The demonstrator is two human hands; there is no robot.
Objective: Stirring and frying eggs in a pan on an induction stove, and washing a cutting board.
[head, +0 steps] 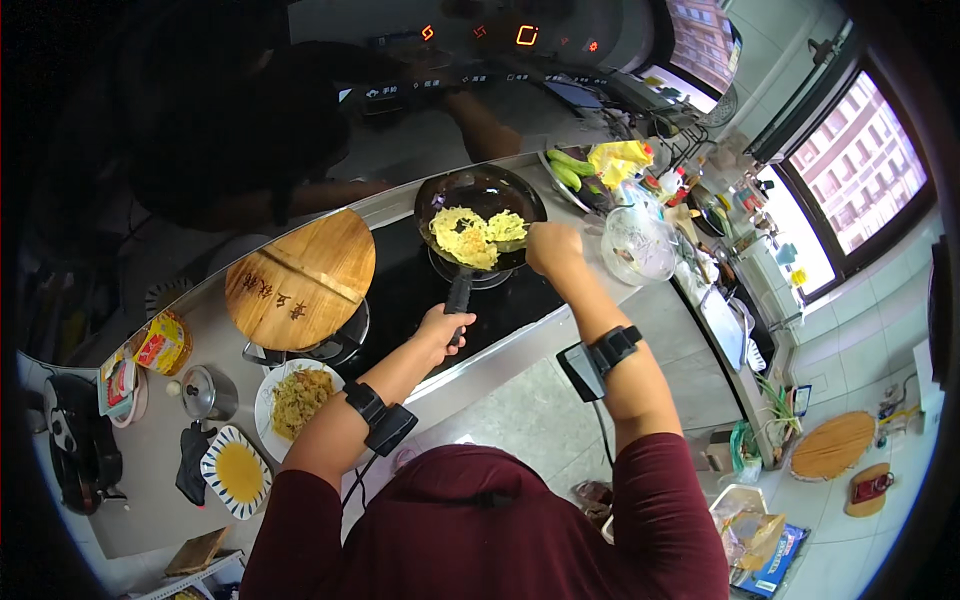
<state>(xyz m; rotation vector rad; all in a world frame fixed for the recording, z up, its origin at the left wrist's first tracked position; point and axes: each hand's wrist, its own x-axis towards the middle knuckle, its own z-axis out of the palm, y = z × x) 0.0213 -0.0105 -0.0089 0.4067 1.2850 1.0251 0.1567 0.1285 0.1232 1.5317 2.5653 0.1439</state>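
Observation:
A dark frying pan (pixel 480 180) sits on the right side of the black cooktop (pixel 401 277). My left hand (pixel 437 334) is wrapped around its black handle (pixel 458 296). Inside the pan lies a yellow, shredded-looking pancake (pixel 459 234), with a smaller separate piece (pixel 506 225) at its right. My right hand (pixel 555 247) is a fist over the pan's right rim. It grips what looks like a spatula (pixel 511 245), whose blade lies by the smaller piece; the handle is hidden in my fingers.
Left of the pan, a wooden lid (pixel 300 281) covers a pot. Nearer me are a plate of cooked food (pixel 300 397) and a dish of yellow liquid (pixel 238 472). A clear bowl (pixel 639 244) and cucumbers (pixel 566 169) stand right. The range hood (pixel 262 150) overhangs the back.

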